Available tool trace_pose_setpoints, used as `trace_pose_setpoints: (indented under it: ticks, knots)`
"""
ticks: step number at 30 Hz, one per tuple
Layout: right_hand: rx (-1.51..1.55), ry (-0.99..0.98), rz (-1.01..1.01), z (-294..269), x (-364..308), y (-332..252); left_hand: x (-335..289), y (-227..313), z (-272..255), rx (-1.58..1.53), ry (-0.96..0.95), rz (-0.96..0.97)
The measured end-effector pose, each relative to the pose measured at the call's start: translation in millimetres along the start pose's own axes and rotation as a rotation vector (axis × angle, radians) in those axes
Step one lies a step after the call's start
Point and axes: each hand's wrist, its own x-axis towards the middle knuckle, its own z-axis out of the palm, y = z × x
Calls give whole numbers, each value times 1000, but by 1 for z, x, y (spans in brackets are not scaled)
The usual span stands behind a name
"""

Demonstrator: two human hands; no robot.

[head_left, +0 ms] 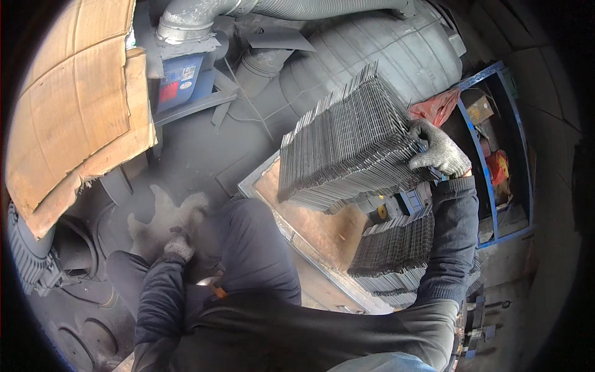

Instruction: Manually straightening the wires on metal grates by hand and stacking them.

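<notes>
My right hand (441,152), in a grey knit glove, reaches out to the right. Its thumb and fingers curl round the near right corner of a tall stack of dark mesh plates (347,133). How many plates it grips does not show. My left hand (180,247), also gloved, is low by my lap with its fingers drawn together. It is closed on a pale grey, rag-like piece (164,217), whose exact kind is unclear in the haze. The tall stack rests on a brown board-topped table (350,229) with a metal rim.
A second stack of mesh plates (396,248) stands on the table's near right. Cardboard (74,111) hangs at left above a motor-like machine (28,254). Behind are a blue box (181,80), a ribbed duct (328,7) and a large grey tank (378,49). A blue-framed shelf (489,155) stands right.
</notes>
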Motion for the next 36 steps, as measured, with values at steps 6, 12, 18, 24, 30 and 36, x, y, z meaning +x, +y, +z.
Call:
trace_pose_setpoints:
  ticks: [6, 12, 18, 24, 30, 36]
  knots:
    - [-61, 84, 22, -4, 0, -10, 9, -11, 11, 10, 49, 91]
    - [-88, 27, -65, 12, 1, -8, 10, -11, 11, 38, 80, 72]
    - [17, 99, -6, 17, -4, -7, 13, -12, 14, -8, 65, 96]
    - [11, 83, -16, 14, 0, -2, 12, -12, 13, 19, 78, 89]
    - [41, 52, -11, 5, -1, -7, 11, -12, 9, 56, 24, 78]
    - [43, 137, 29, 15, -9, -19, 2, -2, -1, 26, 12, 55]
